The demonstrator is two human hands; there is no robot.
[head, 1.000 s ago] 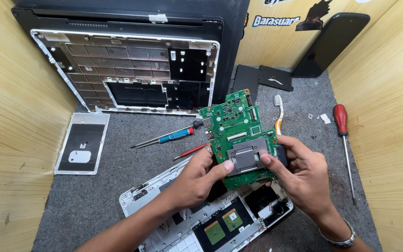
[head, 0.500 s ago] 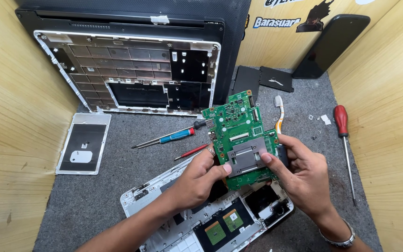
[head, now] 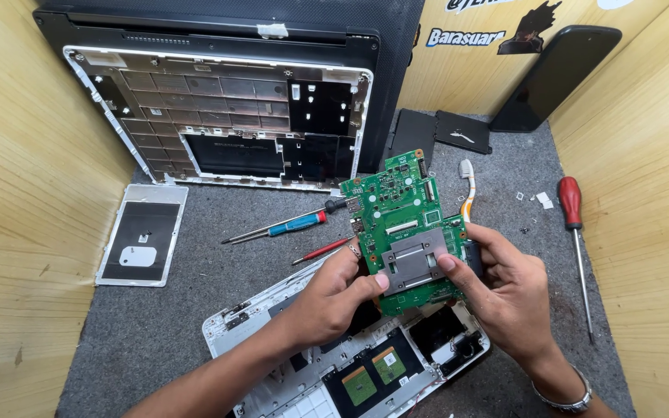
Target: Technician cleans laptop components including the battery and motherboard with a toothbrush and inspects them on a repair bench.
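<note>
Head view: the green board [head: 404, 220] is out of the white laptop shell [head: 272, 325]. Left hand [head: 334, 298] and right hand [head: 509, 294] both pinch its grey metal plate [head: 414, 262], which is still on the board.

Left hand [head: 334, 298], right hand [head: 509, 298]: closed grip.

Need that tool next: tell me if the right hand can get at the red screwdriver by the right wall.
Probably yes: the red screwdriver lies uncovered on the mat beside the right hand, but that hand grips the green board with the left hand.
</note>
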